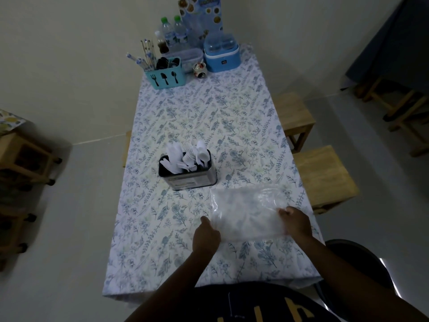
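Near the tabletop's near right corner, the left hand and the right hand hold a clear bag between them. The left hand's fingers are curled and pinch the bag's left edge. The right hand grips the right edge, thumb on top and fingers tucked under the plastic. The bag is stretched flat and wide between the two hands, low over the tabletop; whether it touches the flowered cloth I cannot tell. Its far edge reaches toward the tabletop's right edge, and it looks empty, with the cloth's print showing through.

Just beyond the bag's far left corner, about midway along the tabletop, stands a dark tin packed with white cutlery, handles and heads sticking up.

At the far left corner is a teal caddy with straws and dark utensils in it. Behind it stand bottles with green caps. At the far right corner sits a blue box, with a small jar between box and caddy and a menu card leaning on the wall.

Two stools stand along the tabletop's right edge.
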`<state>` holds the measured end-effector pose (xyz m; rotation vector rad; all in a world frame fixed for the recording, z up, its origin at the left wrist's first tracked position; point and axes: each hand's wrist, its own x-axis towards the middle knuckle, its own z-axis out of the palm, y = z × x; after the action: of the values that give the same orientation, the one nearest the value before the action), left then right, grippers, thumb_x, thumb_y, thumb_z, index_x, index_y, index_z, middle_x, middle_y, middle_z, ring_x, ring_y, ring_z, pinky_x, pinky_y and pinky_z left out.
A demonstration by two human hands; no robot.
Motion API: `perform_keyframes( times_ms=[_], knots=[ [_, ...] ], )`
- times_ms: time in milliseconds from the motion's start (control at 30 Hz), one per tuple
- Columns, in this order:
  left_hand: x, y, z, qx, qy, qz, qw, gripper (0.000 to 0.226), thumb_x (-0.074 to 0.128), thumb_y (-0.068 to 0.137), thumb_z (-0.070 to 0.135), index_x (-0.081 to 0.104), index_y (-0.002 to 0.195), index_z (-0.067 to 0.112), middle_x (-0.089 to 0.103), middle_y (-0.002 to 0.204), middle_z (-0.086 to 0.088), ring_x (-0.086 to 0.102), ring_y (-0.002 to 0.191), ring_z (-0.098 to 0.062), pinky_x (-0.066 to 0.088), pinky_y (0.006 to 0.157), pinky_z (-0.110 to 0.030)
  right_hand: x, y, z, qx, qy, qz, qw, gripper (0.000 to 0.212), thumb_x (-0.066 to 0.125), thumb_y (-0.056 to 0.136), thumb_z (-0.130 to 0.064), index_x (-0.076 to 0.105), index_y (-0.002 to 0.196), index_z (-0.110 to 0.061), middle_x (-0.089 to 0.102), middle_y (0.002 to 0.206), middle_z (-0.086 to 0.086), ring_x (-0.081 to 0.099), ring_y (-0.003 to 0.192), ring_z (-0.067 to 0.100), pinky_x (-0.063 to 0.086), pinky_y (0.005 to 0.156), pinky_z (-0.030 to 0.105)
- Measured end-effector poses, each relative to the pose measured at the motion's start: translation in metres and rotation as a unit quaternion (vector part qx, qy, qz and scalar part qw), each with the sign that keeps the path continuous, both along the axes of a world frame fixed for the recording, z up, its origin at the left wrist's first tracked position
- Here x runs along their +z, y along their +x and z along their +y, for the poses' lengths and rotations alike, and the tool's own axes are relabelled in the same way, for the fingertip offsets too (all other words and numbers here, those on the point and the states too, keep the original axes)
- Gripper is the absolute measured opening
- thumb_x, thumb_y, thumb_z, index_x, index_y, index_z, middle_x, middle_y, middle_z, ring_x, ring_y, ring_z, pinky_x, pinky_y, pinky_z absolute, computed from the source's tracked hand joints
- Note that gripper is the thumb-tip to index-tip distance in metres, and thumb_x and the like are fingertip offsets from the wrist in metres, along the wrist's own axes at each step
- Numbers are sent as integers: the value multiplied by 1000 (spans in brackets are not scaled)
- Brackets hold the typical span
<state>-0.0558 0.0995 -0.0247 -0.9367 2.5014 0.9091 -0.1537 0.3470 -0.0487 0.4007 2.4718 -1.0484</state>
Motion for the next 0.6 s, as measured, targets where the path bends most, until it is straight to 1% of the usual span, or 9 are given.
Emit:
perform_keyframes(
  times_ms=[67,100,167,200,267,367,467,533,600],
  knots=[
    [-1,4,7,-125,-92,59,986,65,44,77,-4,34,139,13,39,143,-10,38,130,-28,45,102,-37,0,0,-2,19,33,18,999,31,53,93,-39,69,94,-12,68,93,10,58,80,25,38,62,29],
    [-2,5,8,-189,-110,70,973,77,42,77,-8,25,148,18,20,156,-6,19,143,-28,33,114,-39,-2,0,-2,28,47,30,998,31,52,93,-40,69,92,-13,68,92,10,56,76,23,37,60,29],
    [-5,-1,9,-271,-95,59,956,87,39,80,-7,6,154,25,-10,161,4,-14,148,-21,9,122,-39,-4,1,-2,35,57,42,997,32,51,93,-42,68,88,-15,68,88,9,53,71,20,39,59,29],
    [-7,-5,8,-291,-85,45,952,85,39,83,-1,1,154,26,-17,159,5,-20,146,-20,4,122,-40,-5,1,-2,36,61,45,996,33,51,93,-43,67,86,-15,67,86,9,54,71,21,42,59,30],
    [-10,-12,6,-310,-84,28,947,73,38,93,17,-1,154,24,-21,157,4,-19,146,-22,6,122,-44,-5,0,-3,42,73,54,995,35,49,93,-47,66,84,-17,67,83,7,57,72,23,48,62,32],
    [-15,-18,4,-306,-90,9,948,67,34,99,45,-2,153,29,-12,161,0,-13,147,-27,9,121,-48,-5,-3,-4,47,83,61,994,36,48,92,-50,64,83,-19,68,82,5,58,71,22,49,62,32],
    [-19,-19,7,-293,-106,15,950,70,37,96,53,-5,151,38,-9,162,-3,-11,147,-31,11,118,-49,1,-4,-9,46,93,104,989,32,52,90,-49,55,89,-17,66,83,8,61,73,26,46,58,31],
    [-21,-21,10,-283,-113,14,952,71,36,96,56,-4,151,38,-11,161,-3,-12,147,-32,9,117,-47,5,-3,-12,80,119,188,972,41,59,87,-45,52,111,-12,62,103,11,61,91,28,48,66,33],
    [-22,-22,14,-270,-114,7,956,71,35,95,58,-1,152,35,-12,161,-4,-14,147,-32,8,118,-47,5,-3,-15,169,177,264,933,60,62,85,-44,44,132,-11,50,130,11,49,119,28,46,88,43]
  ],
)
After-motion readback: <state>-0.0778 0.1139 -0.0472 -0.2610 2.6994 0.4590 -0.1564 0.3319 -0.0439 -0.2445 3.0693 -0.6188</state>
